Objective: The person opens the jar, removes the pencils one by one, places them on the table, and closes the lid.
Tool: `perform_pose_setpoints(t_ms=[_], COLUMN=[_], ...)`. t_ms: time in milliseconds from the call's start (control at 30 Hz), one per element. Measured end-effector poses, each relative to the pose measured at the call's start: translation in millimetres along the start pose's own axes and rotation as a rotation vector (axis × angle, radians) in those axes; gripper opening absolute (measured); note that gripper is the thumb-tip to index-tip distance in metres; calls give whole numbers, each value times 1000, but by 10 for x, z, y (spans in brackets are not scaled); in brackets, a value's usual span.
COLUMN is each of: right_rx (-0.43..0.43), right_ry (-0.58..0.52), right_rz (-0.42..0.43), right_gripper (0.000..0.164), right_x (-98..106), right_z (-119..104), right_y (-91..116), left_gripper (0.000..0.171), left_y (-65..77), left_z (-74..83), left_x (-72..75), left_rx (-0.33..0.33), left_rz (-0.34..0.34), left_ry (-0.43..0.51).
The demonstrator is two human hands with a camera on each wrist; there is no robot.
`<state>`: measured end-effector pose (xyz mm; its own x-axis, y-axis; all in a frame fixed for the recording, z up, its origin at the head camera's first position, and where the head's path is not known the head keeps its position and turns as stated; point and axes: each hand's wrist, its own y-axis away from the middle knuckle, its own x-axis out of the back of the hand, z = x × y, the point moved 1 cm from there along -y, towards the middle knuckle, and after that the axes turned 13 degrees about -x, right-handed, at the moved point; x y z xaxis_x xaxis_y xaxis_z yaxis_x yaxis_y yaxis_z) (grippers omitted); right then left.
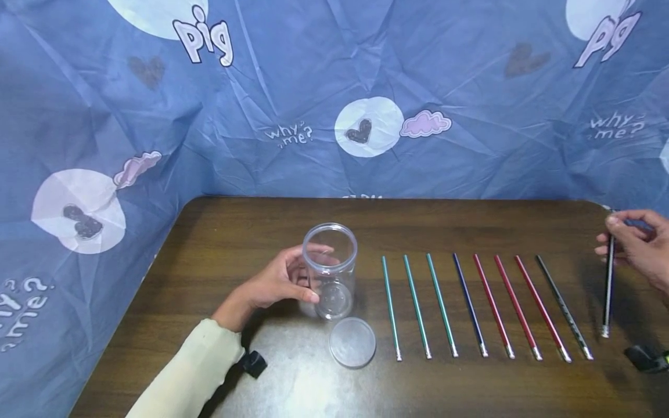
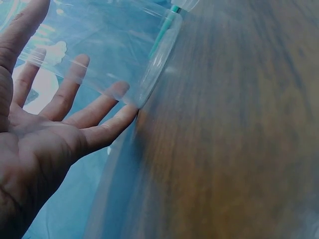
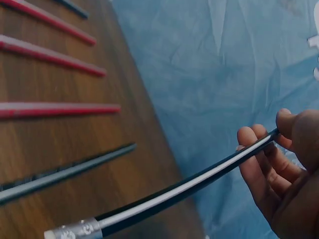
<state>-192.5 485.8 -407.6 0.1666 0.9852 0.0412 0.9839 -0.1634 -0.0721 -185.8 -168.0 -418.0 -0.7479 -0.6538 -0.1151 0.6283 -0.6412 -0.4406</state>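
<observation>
A clear plastic jar (image 1: pixel 346 277) without its lid stands upright on the table, and my left hand (image 1: pixel 279 281) grips its side, thumb in front and fingers behind. Those fingers show through the clear wall in the left wrist view. Far to the right, my right hand (image 1: pixel 643 247) pinches a black pencil (image 1: pixel 608 290) by its upper end, between thumb and fingertips. Its silver ferrule and eraser (image 3: pixel 72 231) point down and toward me. The nearest pencil to it is a dark patterned one (image 1: pixel 564 306) lying on the table.
A round translucent lid (image 1: pixel 352 342) lies in front of the jar. Between jar and right hand runs a spaced row: three green pencils (image 1: pixel 416 305), a dark blue one (image 1: pixel 470 305), three red ones (image 1: pixel 519 307) and the dark one. A blue printed cloth (image 1: pixel 292 75) hangs behind the table.
</observation>
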Motion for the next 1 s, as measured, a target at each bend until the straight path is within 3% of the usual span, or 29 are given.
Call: perform_pose_setpoints(t_ms=[67,167,267,367,567,667,767,933,1000], right_rx=[-15,-35,-44,-96,-173,-202,-229,-254,-268], right_ry=[119,241,377,464,560,652,773,823,809], right_rz=[26,59,86,81,70,75,89,90,83], right_gripper=[15,13,10,9,18,12,33,41,35], right_x=[290,432,293,17,-364,-425,-455,-453,-446], right_z=[277,451,382,155,-133,-119,-68,-10,4], right_y=[-171,-240,-148,35,275,279,256,225,225], left_gripper=[80,80,82,83,83,81,81,82,83], left_y=[0,-4,-8,-8,4,21,36,36,33], left_z=[-5,-9,-9,-8,-11,-9,-6,-9,-15], left_x=[3,7,9,12,11,8,3,-3,-3], left_rx=[2,-3,-2,-2,2,2,4,5,5], left_rz=[0,-5,-6,-9,-6,-7,-5,1,-1], left_ry=[2,-1,-6,-9,-4,0,9,11,10])
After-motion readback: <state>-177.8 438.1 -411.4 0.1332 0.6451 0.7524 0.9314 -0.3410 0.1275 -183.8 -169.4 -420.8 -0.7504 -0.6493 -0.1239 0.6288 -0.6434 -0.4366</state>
